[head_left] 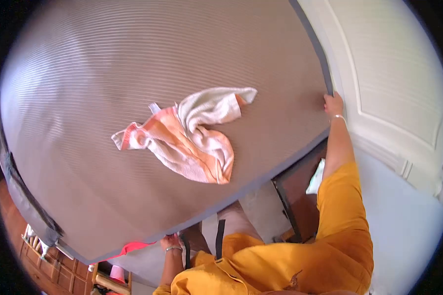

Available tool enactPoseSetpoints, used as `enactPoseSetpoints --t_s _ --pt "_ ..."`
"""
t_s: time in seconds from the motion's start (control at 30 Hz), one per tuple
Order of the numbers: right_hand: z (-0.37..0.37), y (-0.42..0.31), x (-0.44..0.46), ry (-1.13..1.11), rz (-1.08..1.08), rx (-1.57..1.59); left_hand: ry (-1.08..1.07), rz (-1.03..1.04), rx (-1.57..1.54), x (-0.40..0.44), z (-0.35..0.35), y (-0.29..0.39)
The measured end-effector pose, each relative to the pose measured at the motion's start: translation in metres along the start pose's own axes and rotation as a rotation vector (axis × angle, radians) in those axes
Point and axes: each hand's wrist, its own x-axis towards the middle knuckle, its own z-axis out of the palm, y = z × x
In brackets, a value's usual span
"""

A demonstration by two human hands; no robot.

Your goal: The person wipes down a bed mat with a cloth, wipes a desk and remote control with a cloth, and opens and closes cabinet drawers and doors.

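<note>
Brown mat (108, 73), centre and upper left of frame; broad, likely unwieldy, best taken by grey edging. Right hand (335, 105) and left hand (170, 242) gripping its edges. Towel (170, 132) atop, soft.

I count one ribbed brown mat (98, 196) and one crumpled cloth (202, 132) near its middle. I have two hands on it: one right hand (333, 104) by the near right corner, one left hand (170, 242) along the near edge. I wear two bracelets, one per wrist. Below that edge I see two black straps (220, 238), one white packet (316, 178) and, beyond the near left corner, one pink container (116, 273).
</note>
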Motion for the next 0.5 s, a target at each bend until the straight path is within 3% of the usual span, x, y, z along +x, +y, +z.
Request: enactPoseSetpoints --t_s 0.13,0.23,0.33,0.43,0.5 --pt "-0.007 -0.001 0.003 -0.044 0.000 -0.051 0.141 -0.099 0.063 0.093 -0.077 -0.028" --pt "-0.005 0.004 0.015 -0.060 0.033 -0.044 0.174 -0.116 0.165 0.021 -0.029 -0.004" --pt "0.007 0.035 0.042 0.193 -0.287 -0.359 0.258 -0.059 0.185 0.007 -0.009 -0.004" --pt "0.002 0.012 0.014 0.170 -0.389 -0.456 0.256 -0.058 0.277 -0.031 0.024 0.005" --pt "-0.001 0.005 0.007 0.135 -0.314 -0.524 0.198 -0.089 0.209 -0.032 0.024 0.007"
